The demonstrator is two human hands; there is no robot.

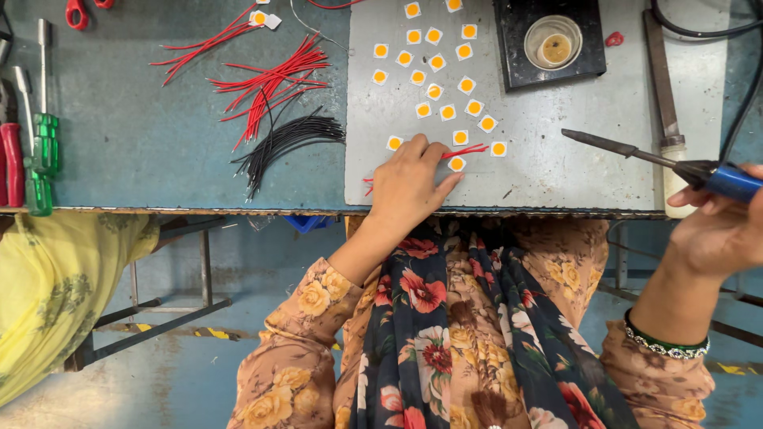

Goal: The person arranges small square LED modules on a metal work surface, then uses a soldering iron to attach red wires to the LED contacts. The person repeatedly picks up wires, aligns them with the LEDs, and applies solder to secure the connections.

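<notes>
Left grip (409, 184) lies flat and spread on the grey metal plate (548, 159), fingers pressing down a thin red wire (465, 150) that runs out from under the fingertips toward the right; the wire's other end shows at the wrist side. Just beside the index fingertip sits a small white square chip with a round yellow centre (456, 164), touching or nearly touching the wire. Right grip (719, 230) is closed around the blue handle of a soldering iron (636, 151), whose dark shaft points left over the plate, its tip well apart from the wire and the left fingers.

More of the same yellow-centred squares (437, 63) are scattered across the plate above the left grip, lying flat and mostly apart from one another. At the plate's upper edge a black stand (517, 48) carries a round tin (554, 41) with an amber-brown substance inside.

On the blue-grey tabletop (143, 135) to the left lie a bundle of red wires (270, 83), a bundle of black wires (290, 139) and green-handled screwdrivers (41, 155)
</notes>
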